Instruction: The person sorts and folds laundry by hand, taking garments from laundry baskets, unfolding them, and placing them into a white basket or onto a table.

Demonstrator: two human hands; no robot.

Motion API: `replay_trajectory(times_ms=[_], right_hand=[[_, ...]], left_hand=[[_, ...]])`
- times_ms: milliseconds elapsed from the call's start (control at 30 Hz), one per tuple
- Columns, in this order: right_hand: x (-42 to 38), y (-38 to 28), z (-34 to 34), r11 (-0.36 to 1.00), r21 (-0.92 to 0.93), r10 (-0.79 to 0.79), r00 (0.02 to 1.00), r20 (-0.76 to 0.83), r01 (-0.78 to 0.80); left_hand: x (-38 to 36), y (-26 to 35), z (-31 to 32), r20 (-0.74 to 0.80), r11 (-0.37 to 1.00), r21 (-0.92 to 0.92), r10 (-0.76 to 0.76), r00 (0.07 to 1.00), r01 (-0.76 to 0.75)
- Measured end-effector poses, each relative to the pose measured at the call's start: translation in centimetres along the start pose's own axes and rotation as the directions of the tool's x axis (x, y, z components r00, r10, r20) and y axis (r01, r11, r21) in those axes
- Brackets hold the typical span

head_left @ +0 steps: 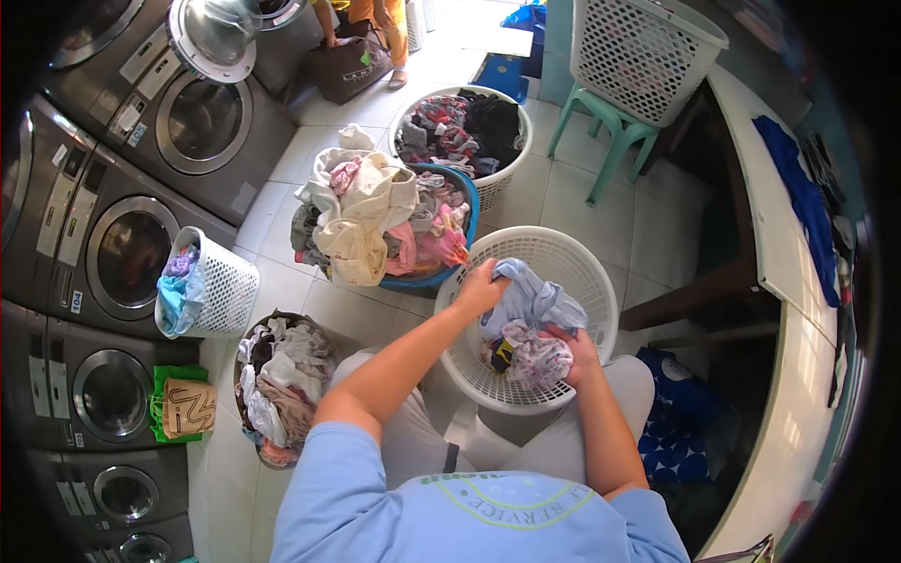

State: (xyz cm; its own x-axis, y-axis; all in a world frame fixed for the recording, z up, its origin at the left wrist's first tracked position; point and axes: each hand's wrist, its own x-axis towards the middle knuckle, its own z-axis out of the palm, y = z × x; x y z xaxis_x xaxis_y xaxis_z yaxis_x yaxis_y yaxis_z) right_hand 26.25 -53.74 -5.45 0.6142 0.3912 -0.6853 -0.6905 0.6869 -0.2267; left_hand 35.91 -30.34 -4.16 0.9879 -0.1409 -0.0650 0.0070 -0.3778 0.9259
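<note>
My left hand (481, 289) is closed on the upper edge of a crumpled light blue garment (535, 300). At the right, my right hand (582, 357) is curled around a white patterned garment (540, 358), its fingers between that and the blue cloth. Both garments are bunched together over a white perforated laundry basket (603, 272) standing between my knees. A small dark and yellow piece of cloth (502, 357) shows beside the patterned one. Just beyond my left hand is a blue basket (472, 197) heaped with clothes.
A white basket (519, 164) of dark and red clothes stands farther back. Left are a laundry pile (286, 375), a small white basket (230, 291) and stacked washing machines (131, 253). A green stool (610, 117) carries another basket (638, 61). A person's hand (331, 40) is near a brown bag (347, 70).
</note>
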Motion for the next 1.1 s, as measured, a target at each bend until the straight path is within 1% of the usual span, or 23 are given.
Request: replay_trajectory(times_ms=[33,67,133,167,233,267,333,367,433,500,533,567,600,633,667,733,767,800,867,933,967,1067,1100], right_hand=[[0.5,0.1,-0.8,1.000,0.024,0.024,0.989,-0.146,-0.020],[0.8,0.2,-1.5,0.999,0.019,0.029,0.990,-0.137,-0.027],[1.7,0.2,-2.1,0.999,0.026,0.024,0.966,-0.256,-0.018],[0.5,0.3,-0.6,1.000,-0.009,0.004,0.964,-0.265,-0.007],[1.0,0.4,-1.1,0.998,-0.060,-0.002,0.966,-0.259,-0.014],[1.3,0.4,-1.9,0.995,-0.102,-0.016,0.966,-0.257,-0.011],[3.3,0.5,-4.5,0.996,-0.090,0.003,0.976,-0.218,-0.024],[3.8,0.5,-5.0,0.997,-0.072,0.026,0.983,-0.182,-0.040],[3.8,0.4,-4.8,0.997,-0.058,0.046,0.988,-0.145,-0.055],[1.8,0.5,-1.6,0.995,-0.092,0.034,0.991,-0.131,-0.046],[1.8,0.5,-2.0,0.994,-0.095,0.033,0.991,-0.131,-0.045],[1.8,0.5,-2.5,0.986,-0.169,-0.036,0.977,-0.210,0.000],[1.8,0.4,-3.1,0.969,-0.246,-0.110,0.953,-0.282,0.039],[1.8,0.4,-3.1,0.968,-0.249,-0.114,0.953,-0.280,0.042],[1.8,0.4,-2.9,0.965,-0.257,-0.123,0.952,-0.281,0.049],[1.9,0.4,-3.0,0.963,-0.262,-0.134,0.949,-0.285,0.058],[2.2,0.4,-3.2,0.974,-0.224,-0.106,0.953,-0.283,0.042],[2.4,0.4,-3.3,0.982,-0.185,-0.080,0.957,-0.278,0.028],[1.2,0.3,-1.5,0.982,-0.183,-0.092,0.959,-0.266,0.044],[1.0,0.3,-0.6,0.981,-0.182,-0.108,0.961,-0.256,0.062],[0.9,0.3,-0.6,0.980,-0.192,-0.103,0.969,-0.225,0.060],[1.4,0.3,-1.8,0.978,-0.196,-0.115,0.975,-0.193,0.076],[1.4,0.2,-1.9,0.971,-0.222,-0.140,0.966,-0.219,0.091]], left_hand=[[-0.5,2.4,-1.3,0.021,0.987,0.154,-0.047,0.999,0.043],[-0.8,3.2,-1.9,0.011,0.986,0.160,-0.047,0.999,0.045],[-1.4,3.9,-2.0,0.295,0.871,0.491,-0.197,0.935,0.029],[-1.9,3.6,-1.4,0.339,0.831,0.554,-0.166,0.926,-0.054],[-2.6,3.7,-0.6,0.496,0.813,0.549,-0.131,0.859,-0.193],[-3.0,4.7,-0.6,0.488,0.814,0.551,-0.134,0.863,-0.184],[-3.7,6.9,-0.8,0.688,0.944,0.290,-0.092,0.720,-0.156],[-4.1,7.8,-1.0,0.685,0.944,0.290,-0.092,0.722,-0.156],[-4.5,8.9,-1.4,0.749,0.985,0.053,0.068,0.659,-0.162],[-4.4,9.1,-2.0,0.745,0.990,0.050,0.052,0.665,-0.133],[-4.2,9.1,-2.5,0.742,0.994,0.046,0.035,0.670,-0.104],[-3.3,8.4,-2.8,0.702,0.948,0.253,-0.042,0.711,-0.194],[-2.3,6.8,-3.1,0.645,0.852,0.451,-0.105,0.756,-0.266],[-1.3,3.5,-3.4,0.499,0.803,0.492,0.056,0.865,-0.335],[-0.7,1.0,-4.1,0.336,0.744,0.545,0.229,0.914,-0.387],[0.8,3.4,-7.9,0.100,0.935,0.307,0.155,0.983,-0.179],[2.1,2.9,-9.3,-0.122,0.945,0.286,0.200,0.972,-0.158],[3.2,2.4,-10.7,-0.336,0.954,0.262,0.232,0.913,-0.146],[4.4,2.2,-13.8,-0.595,0.930,0.327,0.341,0.728,-0.168],[6.5,0.7,-17.4,-0.679,0.846,0.531,0.463,0.569,-0.055],[7.5,-0.2,-19.6,-0.676,0.800,0.599,0.475,0.563,0.044],[10.0,-3.0,-25.2,-0.664,0.674,0.689,0.443,0.602,0.264],[10.8,-4.6,-27.0,-0.632,0.652,0.691,0.337,0.698,0.311]])
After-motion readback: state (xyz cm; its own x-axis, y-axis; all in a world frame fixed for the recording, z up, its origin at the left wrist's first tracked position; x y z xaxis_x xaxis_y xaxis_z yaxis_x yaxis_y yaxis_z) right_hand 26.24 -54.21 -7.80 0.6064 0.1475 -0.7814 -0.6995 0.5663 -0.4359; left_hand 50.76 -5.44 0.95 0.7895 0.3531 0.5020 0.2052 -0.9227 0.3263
